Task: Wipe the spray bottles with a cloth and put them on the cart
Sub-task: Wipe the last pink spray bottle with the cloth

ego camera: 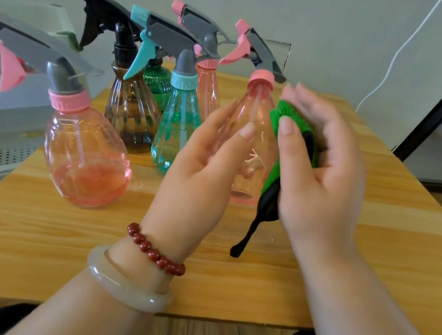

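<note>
1. Left hand (200, 170) grips the pink spray bottle (257, 108), thumb in front and fingers behind. The bottle is upright, at the worktop (372, 241) centre.
2. Right hand (323, 163) pinches the green cloth (278, 113) under the thumb, against the bottle's right side.
3. Round pink bottle (87, 156), brown bottle (128, 117) and teal bottle (175, 131) stand toward the far-left corner.

No lettering or number can be read on the spray bottles (88, 151) or cloth (289, 120).
</note>
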A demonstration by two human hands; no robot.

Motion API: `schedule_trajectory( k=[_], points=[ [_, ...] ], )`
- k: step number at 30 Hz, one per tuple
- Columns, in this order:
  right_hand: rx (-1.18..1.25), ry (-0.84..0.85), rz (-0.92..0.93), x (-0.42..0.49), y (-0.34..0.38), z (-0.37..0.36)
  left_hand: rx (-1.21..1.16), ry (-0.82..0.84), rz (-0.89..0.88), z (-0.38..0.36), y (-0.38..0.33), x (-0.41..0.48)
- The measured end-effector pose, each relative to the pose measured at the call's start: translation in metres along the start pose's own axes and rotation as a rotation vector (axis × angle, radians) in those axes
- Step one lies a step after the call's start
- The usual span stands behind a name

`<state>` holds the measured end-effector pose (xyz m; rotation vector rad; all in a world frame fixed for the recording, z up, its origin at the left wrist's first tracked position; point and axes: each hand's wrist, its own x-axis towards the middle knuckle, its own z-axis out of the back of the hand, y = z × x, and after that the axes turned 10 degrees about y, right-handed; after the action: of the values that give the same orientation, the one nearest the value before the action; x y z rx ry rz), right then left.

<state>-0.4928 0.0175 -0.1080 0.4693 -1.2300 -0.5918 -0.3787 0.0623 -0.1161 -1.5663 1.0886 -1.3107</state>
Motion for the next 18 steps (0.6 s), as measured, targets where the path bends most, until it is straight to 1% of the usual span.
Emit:
schedule_trajectory(
  k=[2, 4, 5, 7, 9, 11, 13, 15, 16, 18],
  points=[
    [-0.010, -0.069, -0.061, 0.002, -0.004, 0.002, -0.036, -0.026, 0.027, 0.000, 0.001, 0.000],
    [-0.030, -0.108, -0.125, 0.004, -0.008, 0.004, -0.006, -0.048, 0.027, -0.001, 0.001, -0.001],
    [-0.048, -0.111, -0.118, 0.005, -0.008, 0.005, 0.020, -0.063, 0.026, 0.000, 0.002, -0.001],
    [-0.061, -0.062, -0.006, 0.005, -0.007, 0.004, 0.060, -0.092, 0.038, 0.001, 0.005, 0.000],
    [-0.096, 0.067, 0.149, 0.001, -0.004, 0.000, 0.045, -0.097, 0.058, 0.004, 0.007, 0.002],
    [-0.175, 0.155, 0.240, -0.002, -0.004, -0.002, 0.040, -0.106, 0.064, 0.006, 0.009, 0.004],
    [-0.193, 0.178, 0.295, -0.004, -0.004, -0.001, 0.112, -0.082, 0.048, 0.006, 0.009, 0.005],
    [-0.171, 0.186, 0.374, -0.007, -0.003, -0.002, 0.046, -0.051, 0.050, 0.005, 0.008, 0.005],
    [-0.171, 0.190, 0.411, -0.007, -0.003, -0.003, 0.004, -0.061, 0.047, 0.006, 0.008, 0.005],
    [-0.176, 0.186, 0.416, -0.005, -0.003, -0.004, -0.019, -0.087, 0.048, 0.007, 0.007, 0.005]
  ],
)
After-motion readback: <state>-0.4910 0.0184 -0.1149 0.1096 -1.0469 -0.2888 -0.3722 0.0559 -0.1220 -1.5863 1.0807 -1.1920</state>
